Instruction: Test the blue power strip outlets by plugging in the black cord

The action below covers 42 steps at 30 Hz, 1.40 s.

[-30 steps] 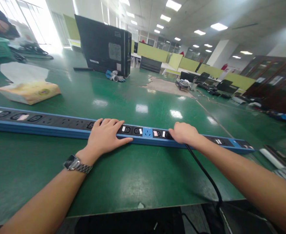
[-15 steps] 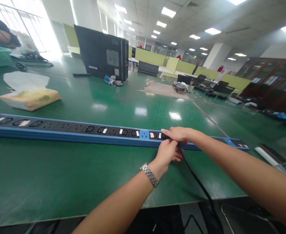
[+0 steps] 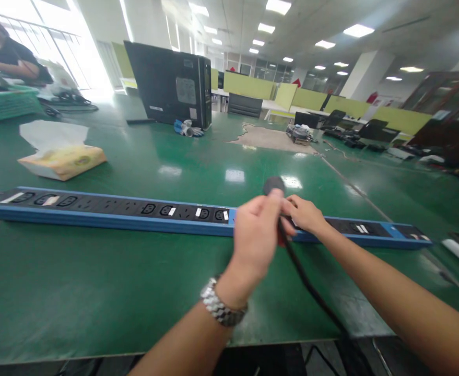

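Note:
A long blue and black power strip (image 3: 107,215) lies across the table, with rows of sockets and white stickers along its top. My left hand (image 3: 255,243), wearing a metal watch (image 3: 222,305), is closed around a dark plug (image 3: 273,185) raised above the strip. From the plug a black cable (image 3: 303,277) runs down over the table's front edge. Close beside it, my right hand (image 3: 305,213) has its fingers curled at the plug and cable, above the strip. My left hand partly hides those fingertips, so what they grip is unclear. The plug is blurred.
On the green table (image 3: 96,292) stand a tissue pack (image 3: 67,162) at left and a black computer case (image 3: 170,86) farther back, with gloves (image 3: 189,128) beside it. A person (image 3: 12,57) is at the far left behind a green basket (image 3: 8,103).
The left hand has lifted the plug up and away from the strip's sockets. My right hand has drawn back slightly and curled its fingers. The view has shifted a little.

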Each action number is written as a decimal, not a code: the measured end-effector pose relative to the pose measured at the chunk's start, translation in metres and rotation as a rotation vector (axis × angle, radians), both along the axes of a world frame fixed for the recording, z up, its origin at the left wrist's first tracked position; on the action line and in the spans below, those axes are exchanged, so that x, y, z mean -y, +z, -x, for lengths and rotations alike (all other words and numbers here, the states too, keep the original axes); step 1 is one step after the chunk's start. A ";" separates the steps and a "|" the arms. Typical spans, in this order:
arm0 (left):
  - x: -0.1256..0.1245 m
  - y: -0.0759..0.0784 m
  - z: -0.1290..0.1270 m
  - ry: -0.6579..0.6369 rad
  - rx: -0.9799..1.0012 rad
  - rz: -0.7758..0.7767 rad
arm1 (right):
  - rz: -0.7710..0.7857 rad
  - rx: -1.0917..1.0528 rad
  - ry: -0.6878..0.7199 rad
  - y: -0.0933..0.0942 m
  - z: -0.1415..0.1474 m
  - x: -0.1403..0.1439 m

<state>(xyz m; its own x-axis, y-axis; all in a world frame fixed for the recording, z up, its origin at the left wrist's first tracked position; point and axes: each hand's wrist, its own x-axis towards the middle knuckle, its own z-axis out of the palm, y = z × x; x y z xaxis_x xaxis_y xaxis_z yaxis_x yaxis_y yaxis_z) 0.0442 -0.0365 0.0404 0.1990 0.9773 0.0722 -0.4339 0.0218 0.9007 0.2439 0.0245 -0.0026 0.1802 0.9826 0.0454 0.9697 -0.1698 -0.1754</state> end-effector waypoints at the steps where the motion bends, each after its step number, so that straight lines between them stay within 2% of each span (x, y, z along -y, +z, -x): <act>1: -0.007 0.001 0.018 0.097 -0.035 0.079 | 0.010 -0.003 -0.013 -0.004 0.000 0.001; 3: -0.022 -0.007 0.047 0.099 -0.225 0.271 | 0.039 -0.007 -0.024 -0.006 0.002 0.002; 5: -0.033 -0.021 0.061 0.029 -0.385 0.343 | 0.053 -0.004 -0.028 -0.005 0.003 0.001; 8: -0.038 -0.041 0.058 -0.022 -0.463 0.331 | 0.029 0.007 -0.044 -0.004 0.003 0.001; 10: -0.036 -0.048 0.049 -0.023 -0.441 0.332 | 0.007 0.013 -0.047 -0.004 0.003 0.002; 12: -0.031 -0.045 0.044 -0.020 -0.436 0.325 | 0.002 0.014 -0.044 -0.005 0.002 0.003; 14: -0.023 -0.034 0.046 0.038 -0.410 0.226 | 0.003 0.013 -0.046 -0.005 0.003 0.003; 17: -0.017 -0.013 0.070 0.197 -0.269 -0.008 | 0.007 0.009 -0.048 -0.005 0.003 0.003; 18: -0.018 -0.009 0.082 0.224 -0.231 -0.016 | 0.005 0.007 -0.047 -0.005 0.003 0.003; 20: -0.026 -0.008 0.111 0.208 -0.167 0.143 | 0.001 0.004 -0.049 -0.005 0.003 0.002; 22: -0.037 -0.015 0.137 0.203 -0.159 0.340 | 0.004 -0.001 -0.047 -0.005 0.002 0.002; 24: -0.045 -0.024 0.155 0.190 -0.197 0.435 | 0.012 -0.003 -0.039 -0.006 0.002 0.002; 26: -0.047 -0.029 0.163 0.146 -0.272 0.466 | 0.017 0.000 -0.032 -0.006 0.003 0.002; 29: -0.045 -0.032 0.161 0.060 -0.307 0.481 | 0.021 0.004 -0.038 -0.005 0.003 0.003; 31: -0.045 -0.034 0.158 0.047 -0.295 0.480 | 0.025 0.008 -0.040 -0.005 0.003 0.003; 36: -0.044 -0.033 0.152 0.184 -0.454 0.442 | -0.001 0.019 -0.032 -0.005 0.003 0.004; 39: -0.033 -0.019 0.133 0.186 -0.356 0.300 | -0.015 0.019 -0.033 -0.005 0.003 0.004; 42: -0.022 -0.010 0.098 0.071 -0.310 0.176 | -0.013 0.019 -0.025 -0.004 0.004 0.004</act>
